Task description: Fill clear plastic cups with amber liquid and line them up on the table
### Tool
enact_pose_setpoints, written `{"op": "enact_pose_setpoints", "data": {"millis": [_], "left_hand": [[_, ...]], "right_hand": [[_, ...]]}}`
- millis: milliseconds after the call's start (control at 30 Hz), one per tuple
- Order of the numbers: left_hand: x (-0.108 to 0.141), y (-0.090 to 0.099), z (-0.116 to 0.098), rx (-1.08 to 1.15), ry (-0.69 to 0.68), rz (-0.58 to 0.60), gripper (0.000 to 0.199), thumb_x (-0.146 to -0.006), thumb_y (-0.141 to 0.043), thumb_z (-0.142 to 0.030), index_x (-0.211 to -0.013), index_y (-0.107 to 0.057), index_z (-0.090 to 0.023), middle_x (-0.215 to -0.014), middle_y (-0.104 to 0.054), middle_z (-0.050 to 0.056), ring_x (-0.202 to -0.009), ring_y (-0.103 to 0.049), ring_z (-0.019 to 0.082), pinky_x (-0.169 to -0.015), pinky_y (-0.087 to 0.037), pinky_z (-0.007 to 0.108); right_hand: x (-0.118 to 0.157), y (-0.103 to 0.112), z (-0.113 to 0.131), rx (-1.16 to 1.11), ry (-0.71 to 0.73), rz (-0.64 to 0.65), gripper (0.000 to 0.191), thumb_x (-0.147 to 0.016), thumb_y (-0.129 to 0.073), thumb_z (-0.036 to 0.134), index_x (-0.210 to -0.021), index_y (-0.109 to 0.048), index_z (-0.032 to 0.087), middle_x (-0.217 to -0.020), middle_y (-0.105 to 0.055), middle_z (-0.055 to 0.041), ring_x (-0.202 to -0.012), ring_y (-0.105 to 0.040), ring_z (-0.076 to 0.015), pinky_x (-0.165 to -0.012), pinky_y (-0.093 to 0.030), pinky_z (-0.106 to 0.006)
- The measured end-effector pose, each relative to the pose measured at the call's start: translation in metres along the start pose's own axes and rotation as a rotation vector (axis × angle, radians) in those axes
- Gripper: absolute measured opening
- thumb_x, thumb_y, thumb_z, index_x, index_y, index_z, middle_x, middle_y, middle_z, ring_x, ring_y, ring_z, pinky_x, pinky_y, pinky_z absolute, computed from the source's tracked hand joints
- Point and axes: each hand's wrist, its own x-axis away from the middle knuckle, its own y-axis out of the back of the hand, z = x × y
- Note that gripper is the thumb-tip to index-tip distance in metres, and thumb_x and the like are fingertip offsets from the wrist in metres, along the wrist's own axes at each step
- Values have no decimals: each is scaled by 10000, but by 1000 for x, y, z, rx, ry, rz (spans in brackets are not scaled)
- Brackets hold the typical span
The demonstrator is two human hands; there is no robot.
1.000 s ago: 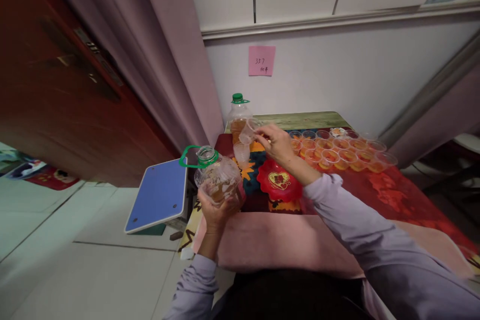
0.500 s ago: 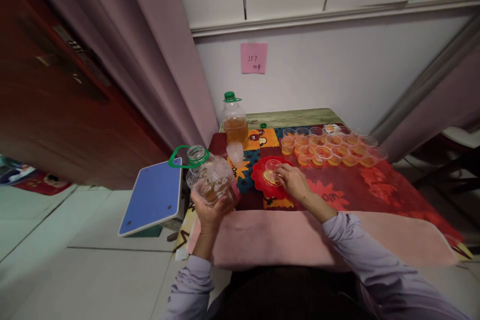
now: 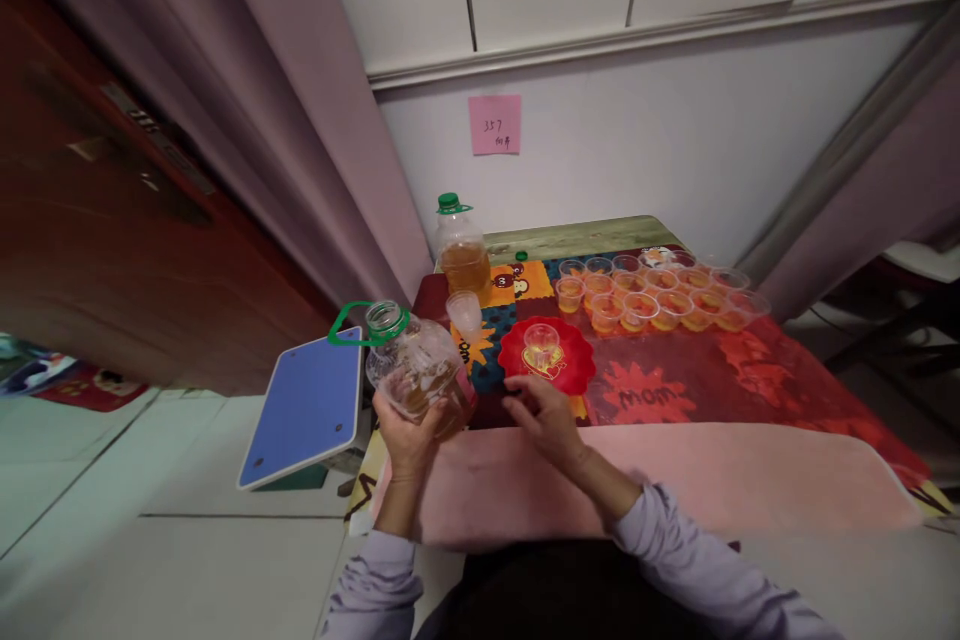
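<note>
My left hand (image 3: 409, 432) is wrapped round a big clear plastic jug (image 3: 420, 365), uncapped, with a green handle ring at its neck and some amber drink inside. The jug is slightly tilted at the table's left front. My right hand (image 3: 546, 415) holds nothing, fingers apart, just in front of a scalloped red plate (image 3: 579, 360). One clear plastic cup (image 3: 541, 345) stands on that plate. Behind the jug, a stack of clear cups (image 3: 465, 313) leans at a tilt. A second jug (image 3: 463, 260), green-capped and part full of amber drink, stands farther back.
Rows of clear cups (image 3: 640, 308) holding amber drink stand at the table's right. A green cap (image 3: 522, 256) lies at the back. Pink cloth (image 3: 660, 480) covers the front edge. A blue board (image 3: 304, 405) stands left of the table; a pink note (image 3: 495, 125) is on the wall.
My right hand has let go of the cup on the red plate and drawn back toward me and left. The left hand still holds the jug.
</note>
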Motion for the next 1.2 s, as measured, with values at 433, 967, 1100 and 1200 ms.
{"op": "enact_pose_setpoints", "data": {"millis": [433, 967, 1100, 1200], "left_hand": [[-15, 23, -57, -623, -382, 356, 968, -736, -827, -715, -1482, -568, -155, -1415, -707, 214, -1311, -678, 417, -1125, -539, 564], [-6, 23, -89, -1062, -432, 557, 896, -808, -799, -582, -1517, -511, -116, -1376, -732, 221, -1246, -697, 423, -1016, -555, 538], [-8, 17, -100, -1100, -405, 597, 912, -797, -824, -554, -1519, -506, -97, -1377, -730, 213, -1242, -694, 419, -1013, -550, 525], [-10, 14, -106, -1114, -412, 611, 901, -800, -825, -571, -1508, -513, -109, -1368, -733, 202, -1220, -697, 413, -989, -550, 508]], "right_hand": [[13, -59, -11, -749, -231, 334, 802, -928, -786, 637, -1579, -466, 295, -1482, -672, -128, -1277, -695, -281, -1016, -610, -443], [27, -70, -35, -1113, -581, 539, 622, -885, -797, 720, -1204, -666, 202, -944, -813, -58, -825, -803, -223, -890, -627, -439], [26, -69, -34, -1138, -580, 510, 597, -900, -798, 696, -1212, -673, 203, -975, -819, -63, -828, -803, -218, -871, -624, -421], [25, -67, -33, -1162, -590, 508, 619, -888, -818, 685, -1245, -668, 203, -989, -824, -66, -833, -806, -216, -870, -621, -413]]}}
